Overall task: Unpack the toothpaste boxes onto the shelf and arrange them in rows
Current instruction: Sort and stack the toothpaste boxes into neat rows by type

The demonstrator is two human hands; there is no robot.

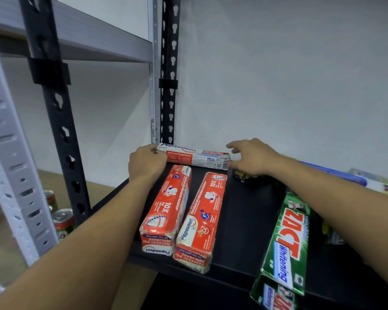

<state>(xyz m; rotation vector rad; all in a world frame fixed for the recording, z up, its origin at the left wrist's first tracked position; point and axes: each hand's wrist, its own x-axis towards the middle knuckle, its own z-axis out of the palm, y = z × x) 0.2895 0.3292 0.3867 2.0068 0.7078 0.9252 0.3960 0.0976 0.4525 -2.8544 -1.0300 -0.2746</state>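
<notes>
Here, the left hand [147,163] is gripping the left end of a white toothpaste box [195,156] lying crosswise at the far edge of the shelf [244,220]. The right hand [253,157] is hovering by its right end, fingers wide. Sliding it nearer risks skewing the red boxes [166,211].

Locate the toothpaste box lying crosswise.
Head view, centre: the box lies crosswise at the back of the black shelf, by the wall, between the left hand and right hand.
</notes>
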